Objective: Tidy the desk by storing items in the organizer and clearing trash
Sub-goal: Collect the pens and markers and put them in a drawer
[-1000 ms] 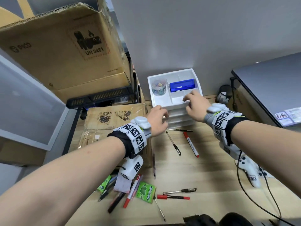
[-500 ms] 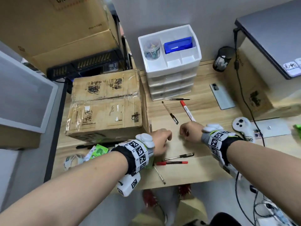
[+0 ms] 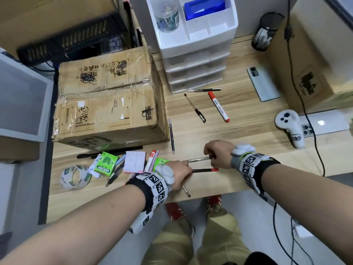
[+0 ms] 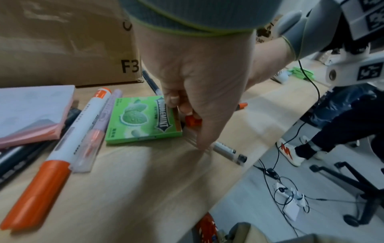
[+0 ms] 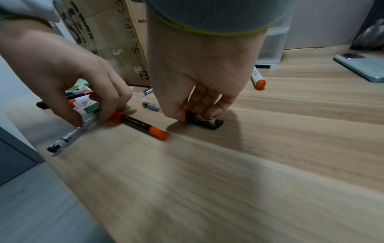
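Note:
Near the desk's front edge my right hand (image 3: 212,157) (image 5: 191,115) pinches the black cap end of a clear pen (image 3: 198,159) (image 5: 204,122) that lies on the wood. Just below it lies a black pen with red ends (image 3: 204,170) (image 5: 141,125). My left hand (image 3: 182,170) (image 4: 187,111) pinches its left end, fingers curled down. Another clear pen (image 3: 186,191) (image 5: 66,139) pokes out under the left hand by the edge. The white drawer organizer (image 3: 194,54) stands at the back, with a blue box (image 3: 204,8) and a cup of clips (image 3: 168,16) in its top tray.
More pens (image 3: 194,108) and a red marker (image 3: 218,107) lie before the organizer. Left of my hands are a green gum box (image 4: 143,120), sticky notes (image 3: 133,161), an orange-capped marker (image 4: 56,148) and a tape roll (image 3: 75,176). A cardboard box (image 3: 108,98), phone (image 3: 262,84) and controller (image 3: 288,127) flank the middle.
Both hands left the organizer, came back toward the desk's front edge and dropped onto the two pens there. Each hand now pinches one pen.

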`<state>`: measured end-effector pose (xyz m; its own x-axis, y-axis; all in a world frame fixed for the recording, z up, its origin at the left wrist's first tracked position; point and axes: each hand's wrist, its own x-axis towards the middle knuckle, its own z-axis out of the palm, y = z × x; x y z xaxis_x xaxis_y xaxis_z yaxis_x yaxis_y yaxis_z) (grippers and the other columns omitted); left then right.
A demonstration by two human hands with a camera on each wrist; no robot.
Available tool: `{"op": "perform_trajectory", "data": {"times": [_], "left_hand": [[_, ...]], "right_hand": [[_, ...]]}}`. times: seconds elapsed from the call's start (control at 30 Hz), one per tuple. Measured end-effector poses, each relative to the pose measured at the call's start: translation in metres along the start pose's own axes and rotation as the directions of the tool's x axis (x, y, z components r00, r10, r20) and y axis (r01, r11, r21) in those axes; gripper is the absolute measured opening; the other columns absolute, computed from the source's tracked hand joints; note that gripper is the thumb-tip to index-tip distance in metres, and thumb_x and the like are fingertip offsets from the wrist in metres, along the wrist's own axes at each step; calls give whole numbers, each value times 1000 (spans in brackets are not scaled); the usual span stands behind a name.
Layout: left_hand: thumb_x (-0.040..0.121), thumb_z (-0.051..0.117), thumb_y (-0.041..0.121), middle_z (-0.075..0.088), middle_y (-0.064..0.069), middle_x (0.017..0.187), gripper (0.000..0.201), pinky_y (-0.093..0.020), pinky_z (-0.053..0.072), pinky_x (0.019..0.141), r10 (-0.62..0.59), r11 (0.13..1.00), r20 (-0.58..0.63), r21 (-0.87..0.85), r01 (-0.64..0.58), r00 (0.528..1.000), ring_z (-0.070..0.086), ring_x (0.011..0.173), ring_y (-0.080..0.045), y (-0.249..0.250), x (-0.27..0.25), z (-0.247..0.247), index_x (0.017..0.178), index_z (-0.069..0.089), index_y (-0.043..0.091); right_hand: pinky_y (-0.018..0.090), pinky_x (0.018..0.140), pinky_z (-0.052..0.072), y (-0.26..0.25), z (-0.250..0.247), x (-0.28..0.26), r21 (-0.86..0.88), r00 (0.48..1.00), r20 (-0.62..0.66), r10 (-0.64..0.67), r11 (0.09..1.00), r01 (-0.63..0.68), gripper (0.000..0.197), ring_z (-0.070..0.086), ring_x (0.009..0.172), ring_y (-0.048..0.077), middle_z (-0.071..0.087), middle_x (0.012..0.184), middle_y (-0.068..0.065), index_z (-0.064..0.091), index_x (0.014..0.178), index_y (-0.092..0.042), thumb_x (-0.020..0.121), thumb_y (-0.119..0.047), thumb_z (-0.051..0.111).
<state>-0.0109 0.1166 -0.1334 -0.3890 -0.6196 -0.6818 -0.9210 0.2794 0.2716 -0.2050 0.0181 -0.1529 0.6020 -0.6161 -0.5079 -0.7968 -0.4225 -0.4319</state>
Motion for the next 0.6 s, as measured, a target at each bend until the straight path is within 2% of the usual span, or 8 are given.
{"op": "perform_trajectory", "data": {"times": [0.1,0.2,0.27,0.4,0.5,0.6], "left_hand": [[82,64,9,54,-7,119,32,-41,53,81,-7,990,58,139,-2,998,58,104,-31,3,6,1,114,66,13],[87,61,14,54,-6,119,29,-40,51,83,10,984,51,176,-19,999,55,109,-29,4,11,2,115,67,13],[91,55,18,53,-6,121,28,-38,47,82,32,991,-36,131,-27,999,50,112,-28,5,12,2,116,66,13],[88,54,21,55,-8,114,24,-39,46,79,115,992,-258,79,-98,959,49,105,-28,7,15,-5,107,64,10],[90,50,21,59,-10,107,22,-43,44,83,80,997,-330,24,-76,941,52,99,-32,15,21,-9,107,59,10],[96,44,20,61,-12,108,22,-45,44,86,34,999,-338,-15,-41,941,55,99,-34,24,27,-12,113,54,10]], "right_hand": [[28,68,39,8,1,-2,-19,1000,-27,-6,1000,5,29,57,91,20,58,95,-6,62,99,-21,71,-12,61],[33,77,46,11,-3,-3,77,997,-49,52,996,-48,16,56,92,25,55,101,3,60,92,-17,77,-11,57],[35,81,46,13,-6,-2,139,987,-107,118,985,-102,11,56,93,28,55,102,7,58,88,-16,82,-9,53],[35,76,43,24,-16,-2,223,955,-191,228,957,-184,8,56,90,30,58,97,9,55,85,-16,84,-9,50],[34,75,45,30,-24,-2,253,943,-191,271,942,-219,9,56,88,27,59,93,4,54,85,-19,79,-12,54],[35,75,47,36,-28,0,263,933,-192,304,932,-250,11,56,85,26,60,91,3,54,86,-19,78,-13,56]]}}
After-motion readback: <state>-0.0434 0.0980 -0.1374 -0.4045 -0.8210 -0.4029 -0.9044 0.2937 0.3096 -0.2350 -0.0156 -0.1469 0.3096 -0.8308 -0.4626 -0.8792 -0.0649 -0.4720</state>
